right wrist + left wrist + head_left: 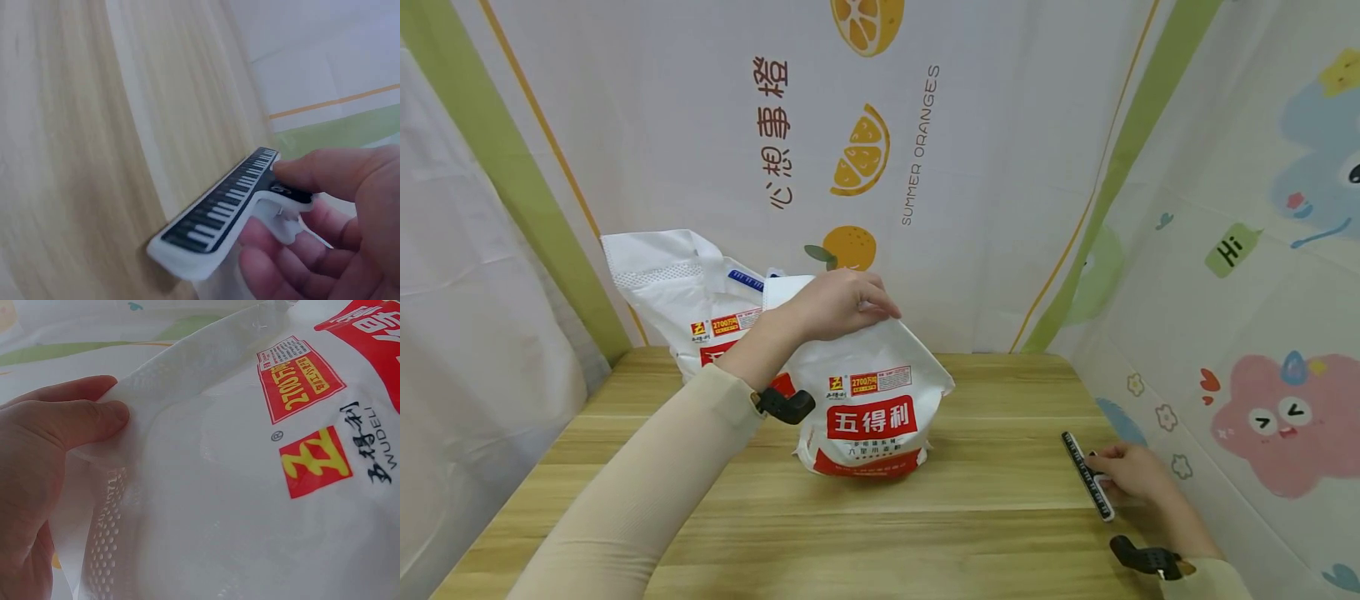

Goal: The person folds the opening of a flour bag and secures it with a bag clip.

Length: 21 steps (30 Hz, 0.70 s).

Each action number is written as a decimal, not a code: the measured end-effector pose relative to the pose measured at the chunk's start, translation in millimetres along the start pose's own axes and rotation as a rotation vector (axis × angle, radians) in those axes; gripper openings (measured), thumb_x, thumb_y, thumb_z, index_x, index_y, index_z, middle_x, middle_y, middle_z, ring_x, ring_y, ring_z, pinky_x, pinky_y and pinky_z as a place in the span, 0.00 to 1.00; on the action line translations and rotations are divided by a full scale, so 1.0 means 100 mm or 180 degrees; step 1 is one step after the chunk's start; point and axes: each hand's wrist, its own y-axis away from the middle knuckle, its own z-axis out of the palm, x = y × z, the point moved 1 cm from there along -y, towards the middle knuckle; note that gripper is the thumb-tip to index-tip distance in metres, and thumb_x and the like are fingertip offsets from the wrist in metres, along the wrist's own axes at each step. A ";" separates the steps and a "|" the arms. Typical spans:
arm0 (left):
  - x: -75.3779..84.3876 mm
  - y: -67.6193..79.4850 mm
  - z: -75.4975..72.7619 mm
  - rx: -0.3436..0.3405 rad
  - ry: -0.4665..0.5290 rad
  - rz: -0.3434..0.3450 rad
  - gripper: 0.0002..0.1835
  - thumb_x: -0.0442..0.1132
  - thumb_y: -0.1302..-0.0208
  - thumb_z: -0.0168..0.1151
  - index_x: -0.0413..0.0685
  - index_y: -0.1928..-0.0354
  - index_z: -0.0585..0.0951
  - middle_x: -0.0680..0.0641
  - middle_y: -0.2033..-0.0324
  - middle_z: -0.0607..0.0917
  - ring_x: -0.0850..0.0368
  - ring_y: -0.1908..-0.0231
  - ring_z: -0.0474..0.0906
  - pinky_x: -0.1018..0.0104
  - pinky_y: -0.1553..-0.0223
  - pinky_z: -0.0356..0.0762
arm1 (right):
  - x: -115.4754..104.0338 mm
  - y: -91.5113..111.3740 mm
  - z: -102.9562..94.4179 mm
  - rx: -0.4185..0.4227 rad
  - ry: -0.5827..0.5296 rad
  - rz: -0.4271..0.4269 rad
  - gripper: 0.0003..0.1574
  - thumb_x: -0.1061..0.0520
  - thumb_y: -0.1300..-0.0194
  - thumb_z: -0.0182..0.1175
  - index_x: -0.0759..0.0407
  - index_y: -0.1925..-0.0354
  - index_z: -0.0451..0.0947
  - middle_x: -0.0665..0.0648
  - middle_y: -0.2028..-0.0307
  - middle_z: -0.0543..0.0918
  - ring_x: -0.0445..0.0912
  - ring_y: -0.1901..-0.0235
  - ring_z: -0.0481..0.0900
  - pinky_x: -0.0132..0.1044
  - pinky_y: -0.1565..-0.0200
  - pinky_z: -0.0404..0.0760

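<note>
A white flour bag (880, 358) with red panels stands on the wooden table. At its top edge my left hand (842, 304) pinches the white film between thumb and fingers; the left wrist view shows the thumb (100, 419) on the bag's near face, by a strip of small holes. At the table's right side my right hand (1131, 471) grips a bag clip (1086, 475) with a piano-key pattern. In the right wrist view the thumb (325, 172) presses the handle of the clip (219, 209), with curled fingers beneath. Part of the clip's underside is hidden.
Behind and left of the bag stands a second flour bag (670, 292), partly hidden by my left arm, with a blue-patterned clip (745, 280) near its top. Printed curtains (1000, 167) close off the table's (985, 492) back and sides.
</note>
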 end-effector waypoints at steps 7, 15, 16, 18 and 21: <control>0.00 0.01 0.00 -0.0030 0.0049 0.0023 0.10 0.42 0.32 0.68 0.58 0.51 0.90 0.57 0.58 0.87 0.59 0.55 0.82 0.65 0.54 0.80 | -0.13 0.01 -0.02 0.0157 -0.0255 -0.0162 0.38 0.47 0.30 0.63 0.77 0.41 0.65 0.70 0.58 0.85 0.47 0.70 0.86 0.38 0.69 0.84; -0.01 0.01 0.00 -0.0040 0.0027 0.0049 0.10 0.42 0.31 0.67 0.57 0.51 0.90 0.58 0.58 0.87 0.59 0.54 0.82 0.65 0.53 0.80 | -0.32 0.06 -0.05 0.0380 -0.0562 -0.0364 0.47 0.44 0.29 0.63 0.78 0.31 0.61 0.75 0.44 0.81 0.46 0.60 0.89 0.40 0.57 0.88; -0.01 0.01 0.00 -0.0035 0.0034 0.0041 0.10 0.42 0.31 0.67 0.57 0.51 0.90 0.58 0.58 0.87 0.59 0.55 0.82 0.65 0.53 0.80 | -0.34 0.07 -0.05 0.0416 -0.0619 -0.0380 0.47 0.44 0.29 0.64 0.78 0.31 0.62 0.74 0.45 0.81 0.45 0.60 0.89 0.40 0.57 0.88; -0.01 0.01 0.00 -0.0034 0.0043 0.0015 0.10 0.42 0.31 0.68 0.57 0.51 0.90 0.57 0.58 0.87 0.59 0.55 0.82 0.65 0.54 0.80 | -0.39 0.09 -0.05 0.0470 -0.0682 -0.0414 0.46 0.44 0.29 0.64 0.78 0.32 0.64 0.71 0.46 0.82 0.42 0.60 0.88 0.38 0.56 0.88; -0.01 0.00 0.00 -0.0029 0.0011 -0.0007 0.10 0.42 0.32 0.68 0.58 0.51 0.90 0.56 0.58 0.87 0.58 0.56 0.81 0.64 0.53 0.80 | -0.46 0.11 -0.06 0.0568 -0.0729 -0.0478 0.47 0.42 0.30 0.65 0.77 0.31 0.64 0.69 0.48 0.82 0.39 0.61 0.87 0.36 0.57 0.87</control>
